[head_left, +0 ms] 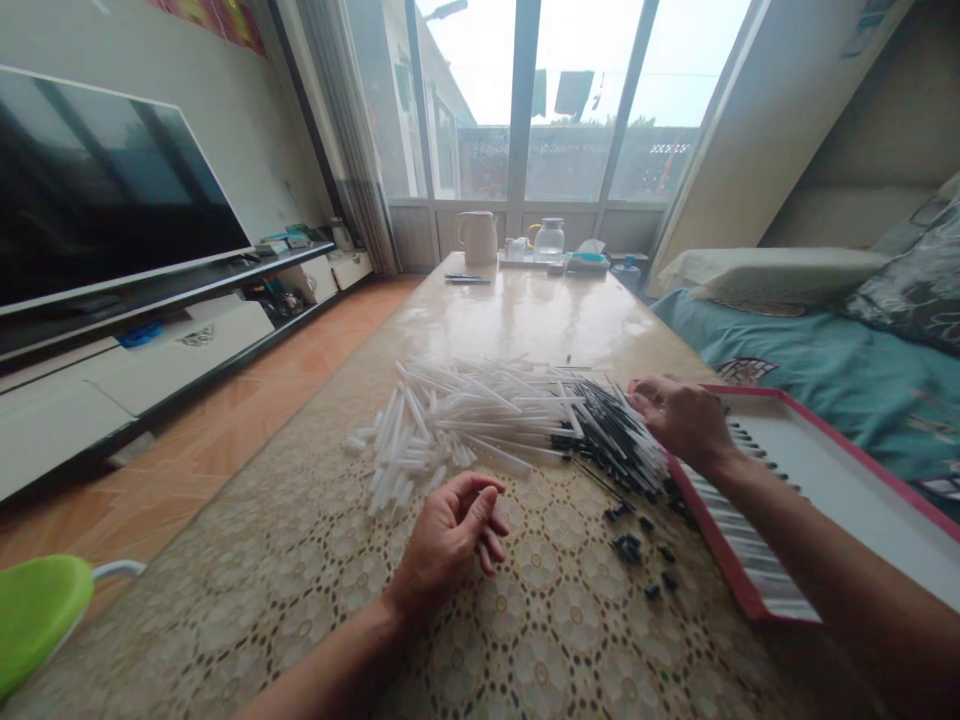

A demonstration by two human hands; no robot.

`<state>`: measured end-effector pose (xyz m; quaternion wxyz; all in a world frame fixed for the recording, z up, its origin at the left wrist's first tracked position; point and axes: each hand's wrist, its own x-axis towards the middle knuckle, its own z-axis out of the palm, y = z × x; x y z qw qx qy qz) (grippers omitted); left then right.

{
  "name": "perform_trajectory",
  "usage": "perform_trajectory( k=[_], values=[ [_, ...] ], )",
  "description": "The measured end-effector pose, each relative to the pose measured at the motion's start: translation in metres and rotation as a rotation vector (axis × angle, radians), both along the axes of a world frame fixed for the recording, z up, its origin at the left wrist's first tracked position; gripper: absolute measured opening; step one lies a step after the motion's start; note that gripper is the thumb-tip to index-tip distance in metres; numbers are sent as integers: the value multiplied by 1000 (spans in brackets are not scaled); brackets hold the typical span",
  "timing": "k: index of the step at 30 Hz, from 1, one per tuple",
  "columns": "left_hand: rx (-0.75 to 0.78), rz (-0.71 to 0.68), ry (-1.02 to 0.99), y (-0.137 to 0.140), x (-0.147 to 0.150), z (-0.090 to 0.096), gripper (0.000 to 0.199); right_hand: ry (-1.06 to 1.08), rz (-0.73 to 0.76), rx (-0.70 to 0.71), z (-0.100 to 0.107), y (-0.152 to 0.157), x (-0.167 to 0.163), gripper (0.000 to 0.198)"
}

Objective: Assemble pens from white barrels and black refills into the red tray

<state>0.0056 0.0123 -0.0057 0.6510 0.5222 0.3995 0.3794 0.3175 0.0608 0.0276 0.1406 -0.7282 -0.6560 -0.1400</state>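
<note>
White tubes [487,400] and slender dark rods [611,430] lie heaped on a patterned table [480,650], a person's left hand [457,525] loosely curled just before the pile, the right hand [681,420] bent over the corner of a red-rimmed tray [721,560]; whether either grips anything cannot be told. Small black pieces [628,547] lie nearby.

White tubes [487,400] smooth plastic; tabletop [517,325] glossy; teal cover [720,342] cloth.

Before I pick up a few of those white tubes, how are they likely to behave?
The white tubes probably feel stiff, since they lie straight even where they cross. They look thin, so they're likely light. Piled loosely on the glossy table, others may slide when some are pulled.
</note>
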Motion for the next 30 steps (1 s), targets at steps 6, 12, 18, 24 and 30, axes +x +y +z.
perform_trajectory(
  k=[6, 12, 18, 24, 30],
  values=[
    [11, -11, -1, 1, 0, 0, 37, 70, -9, -80, -12, -11, -79, 32],
    [-4, -7, -21, 1, 1, 0, 33, 71, -140, -127, -7, -16, -91, 33],
    [-7, -2, -57, -4, 2, 5, 24, 120, -203, 13, 27, -60, -77, 28],
    [-200, -83, -319, -4, 1, 4, 39, 593, 347, -144, 23, -98, -120, 27],
    [-300, 38, -426, 3, -3, -2, 22, 621, 408, -240, 4, -90, -123, 25]
  ],
)
